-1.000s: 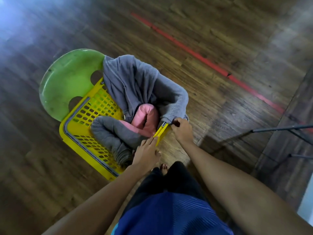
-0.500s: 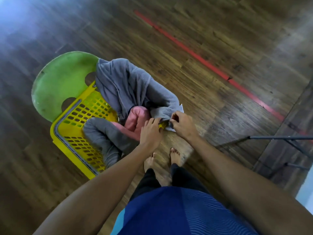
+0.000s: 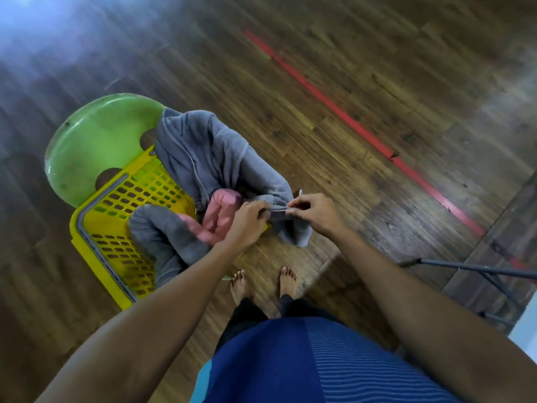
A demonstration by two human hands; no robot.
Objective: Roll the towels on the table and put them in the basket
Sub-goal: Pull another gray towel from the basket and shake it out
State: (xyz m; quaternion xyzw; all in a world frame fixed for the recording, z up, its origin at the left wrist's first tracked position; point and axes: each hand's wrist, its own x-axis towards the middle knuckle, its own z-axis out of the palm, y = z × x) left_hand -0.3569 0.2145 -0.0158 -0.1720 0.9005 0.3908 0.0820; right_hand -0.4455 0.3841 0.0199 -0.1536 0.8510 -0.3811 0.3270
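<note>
A yellow perforated basket (image 3: 116, 216) sits on a green plastic stool (image 3: 96, 146). A large loose grey towel (image 3: 203, 152) is draped over the basket's far right side, and its end hangs over the near corner. My left hand (image 3: 247, 222) and my right hand (image 3: 313, 212) both pinch that hanging end along its edge, close together. Inside the basket lie a rolled grey towel (image 3: 162, 237) and a rolled pink towel (image 3: 218, 213).
Dark wooden floor all round, with a red tape line (image 3: 363, 129) running diagonally at the right. Thin black metal legs (image 3: 465, 269) stand at the right edge. My bare feet (image 3: 261, 282) are just in front of the basket.
Both hands have moved from the basket's near corner onto the grey towel's hanging end and lifted its edge. The view has shifted back, showing my feet.
</note>
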